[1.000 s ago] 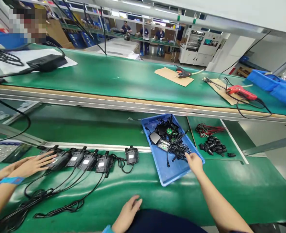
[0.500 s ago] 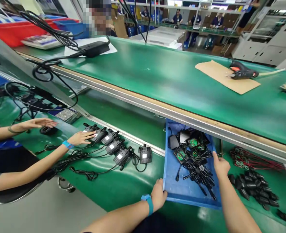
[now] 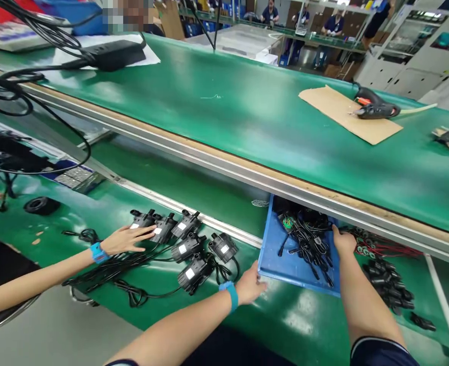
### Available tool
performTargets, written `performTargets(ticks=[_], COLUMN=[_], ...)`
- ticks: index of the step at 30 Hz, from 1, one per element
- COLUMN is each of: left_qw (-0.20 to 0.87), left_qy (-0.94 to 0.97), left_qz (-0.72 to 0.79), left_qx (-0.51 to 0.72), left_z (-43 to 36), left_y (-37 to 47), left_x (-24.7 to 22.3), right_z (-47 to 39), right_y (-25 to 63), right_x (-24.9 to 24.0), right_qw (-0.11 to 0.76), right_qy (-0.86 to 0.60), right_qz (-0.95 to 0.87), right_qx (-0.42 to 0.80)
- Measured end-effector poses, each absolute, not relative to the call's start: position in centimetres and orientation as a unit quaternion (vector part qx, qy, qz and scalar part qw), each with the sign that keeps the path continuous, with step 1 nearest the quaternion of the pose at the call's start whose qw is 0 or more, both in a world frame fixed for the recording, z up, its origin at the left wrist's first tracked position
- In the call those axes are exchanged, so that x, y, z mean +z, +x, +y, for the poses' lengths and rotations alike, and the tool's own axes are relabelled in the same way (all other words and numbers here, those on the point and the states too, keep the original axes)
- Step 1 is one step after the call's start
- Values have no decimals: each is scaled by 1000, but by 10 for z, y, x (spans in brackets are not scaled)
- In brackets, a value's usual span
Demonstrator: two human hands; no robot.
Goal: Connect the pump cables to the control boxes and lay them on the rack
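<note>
A blue plastic tray (image 3: pixel 281 277) rests partly under the raised green shelf, its far end hidden there. Inside lie black cables (image 3: pixel 311 249) and a green circuit board (image 3: pixel 287 222). My left hand (image 3: pixel 250 284), with a blue wristband, grips the tray's near left corner. On the right wall of the tray my right hand (image 3: pixel 344 241) is closed, its fingertips out of sight behind the rim. To the left stand several black pumps (image 3: pixel 193 272) with white labels and coiled leads, near a co-worker's hand (image 3: pixel 127 240).
A green shelf (image 3: pixel 247 112) with a metal edge crosses above the tray. On it are a glue gun (image 3: pixel 377 108) on cardboard (image 3: pixel 334 109) and a black power strip (image 3: pixel 113 55). Black parts (image 3: pixel 390 284) and red wires (image 3: pixel 392 249) lie right of the tray.
The tray has slid farther under the shelf, with both my hands holding on. The co-worker's nearer hand stays at the pumps, several of which now sit differently; the other arm has mostly left view.
</note>
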State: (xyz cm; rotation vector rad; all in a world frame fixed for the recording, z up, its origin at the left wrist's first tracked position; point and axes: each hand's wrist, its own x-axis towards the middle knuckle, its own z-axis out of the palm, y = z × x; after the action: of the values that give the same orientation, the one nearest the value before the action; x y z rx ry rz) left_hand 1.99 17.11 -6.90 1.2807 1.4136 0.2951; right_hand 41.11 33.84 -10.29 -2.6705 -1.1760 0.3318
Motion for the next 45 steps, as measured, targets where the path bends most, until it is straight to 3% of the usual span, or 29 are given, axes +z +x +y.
performTargets(ticks=[4, 7, 9, 14, 19, 22, 26, 29, 33, 35, 41, 45], left_qw=[579, 520, 461, 257, 150, 114, 52, 38, 33, 28, 75, 194], left_qy=[580, 592, 575, 543, 550, 589, 646, 661, 669, 679, 750, 767], left_qz=[566, 611, 671, 794, 813, 795, 759, 746, 739, 731, 656, 612], left_qx=[87, 77, 81, 98, 115, 87, 63, 72, 70, 54, 31, -29], left_z=[108, 64, 38, -5, -5, -7, -28, -41, -42, -40, -23, -8], left_y=[-39, -106, -151, -246, -310, -326, -330, -332, -336, -337, -346, -348], left_x=[-65, -58, -52, -45, -66, -85, -111, -122, -120, -116, -104, -76], right_z=[333, 346, 362, 400, 417, 413, 388, 354, 280, 233, 100, 40], right_y=[375, 314, 266, 190, 201, 211, 215, 223, 239, 244, 222, 201], right_x=[-107, -107, -101, -80, -74, -61, -29, 0, 43, 68, 121, 84], right_qw=[182, 245, 213, 68, 49, 89, 212, 284, 452, 481, 406, 292], right_qy=[-872, -744, -717, -826, -837, -828, -824, -822, -764, -736, -641, -570], right_qz=[-454, -619, -657, -548, -518, -521, -511, -489, -461, -473, -628, -760], right_qx=[15, 49, 93, 112, 169, 188, 120, 65, -7, -53, -176, -107])
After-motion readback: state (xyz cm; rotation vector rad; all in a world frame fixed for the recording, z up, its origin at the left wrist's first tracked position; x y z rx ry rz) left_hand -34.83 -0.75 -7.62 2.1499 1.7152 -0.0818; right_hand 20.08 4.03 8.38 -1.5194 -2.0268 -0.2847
